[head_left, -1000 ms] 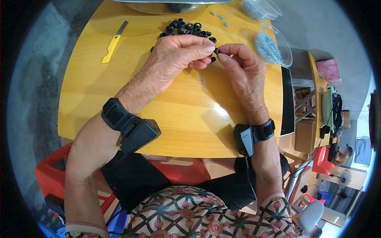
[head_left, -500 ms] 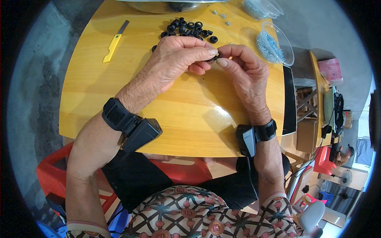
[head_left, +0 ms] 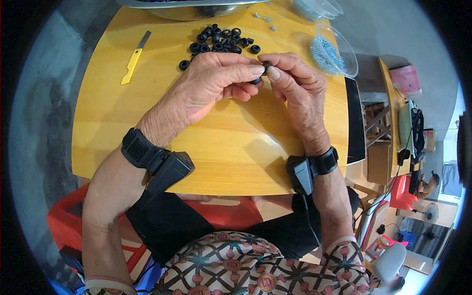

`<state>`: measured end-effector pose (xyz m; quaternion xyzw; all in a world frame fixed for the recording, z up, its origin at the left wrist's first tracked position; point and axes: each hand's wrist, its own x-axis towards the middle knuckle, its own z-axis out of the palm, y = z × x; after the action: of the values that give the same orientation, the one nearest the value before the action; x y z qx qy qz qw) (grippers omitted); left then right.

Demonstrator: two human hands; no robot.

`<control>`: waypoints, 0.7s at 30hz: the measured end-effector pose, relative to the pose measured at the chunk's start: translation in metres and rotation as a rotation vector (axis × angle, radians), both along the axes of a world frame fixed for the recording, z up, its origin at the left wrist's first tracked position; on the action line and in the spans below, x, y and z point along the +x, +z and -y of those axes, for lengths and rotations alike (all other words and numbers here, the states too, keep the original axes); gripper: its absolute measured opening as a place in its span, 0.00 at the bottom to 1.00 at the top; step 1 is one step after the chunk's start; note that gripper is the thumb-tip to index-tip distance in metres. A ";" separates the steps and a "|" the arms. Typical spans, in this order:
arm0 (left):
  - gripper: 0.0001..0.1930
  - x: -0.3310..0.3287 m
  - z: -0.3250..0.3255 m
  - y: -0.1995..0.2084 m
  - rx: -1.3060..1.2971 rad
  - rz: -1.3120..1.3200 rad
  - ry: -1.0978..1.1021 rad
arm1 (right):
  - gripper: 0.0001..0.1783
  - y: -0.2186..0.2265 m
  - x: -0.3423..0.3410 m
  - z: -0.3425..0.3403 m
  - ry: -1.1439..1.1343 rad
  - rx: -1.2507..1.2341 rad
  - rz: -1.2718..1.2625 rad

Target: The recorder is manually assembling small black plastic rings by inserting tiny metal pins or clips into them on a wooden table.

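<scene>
Over the far half of the yellow table, both my hands are closed and meet fingertip to fingertip. A small black rubber piece is pinched between the thumb and index finger of my right hand. My left hand also pinches at it, and its fingertips partly cover a rounded black part just below. Whether the two black bits are joined, I cannot tell. Behind my left hand lies a loose heap of black ring-shaped rubber pieces, with one stray ring beside my left wrist.
A yellow-handled utility knife lies at the left of the table. Clear plastic tubs of small shiny bits stand at the far right, with a few bits loose nearby. A metal basin sits at the far edge.
The whole view has shifted slightly. My fingers have turned the black piece, which now stands up between the fingertips, and the rounded black part below shows more.
</scene>
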<state>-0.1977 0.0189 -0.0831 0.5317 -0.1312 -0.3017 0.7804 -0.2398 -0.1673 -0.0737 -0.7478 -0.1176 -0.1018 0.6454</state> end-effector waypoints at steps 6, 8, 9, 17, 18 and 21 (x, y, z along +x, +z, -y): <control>0.11 0.000 0.001 -0.003 0.019 0.021 0.031 | 0.12 -0.002 0.000 -0.002 0.001 -0.055 0.039; 0.11 0.002 0.000 -0.003 0.024 0.026 0.028 | 0.12 -0.001 0.002 -0.002 -0.011 -0.110 0.076; 0.11 0.002 0.000 -0.004 0.028 0.029 0.024 | 0.12 -0.001 0.002 -0.003 -0.023 -0.166 0.110; 0.13 0.003 -0.002 -0.002 -0.004 -0.008 0.017 | 0.12 -0.005 0.002 -0.002 -0.074 -0.177 0.115; 0.14 0.003 -0.002 -0.001 -0.013 -0.032 0.023 | 0.13 -0.005 0.002 -0.002 -0.083 -0.149 0.095; 0.15 0.007 -0.002 -0.002 -0.048 -0.036 0.030 | 0.13 -0.004 0.001 0.000 -0.093 -0.103 0.032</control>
<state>-0.1907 0.0214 -0.0855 0.5091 -0.1164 -0.2961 0.7997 -0.2391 -0.1674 -0.0779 -0.7829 -0.0982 -0.1376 0.5987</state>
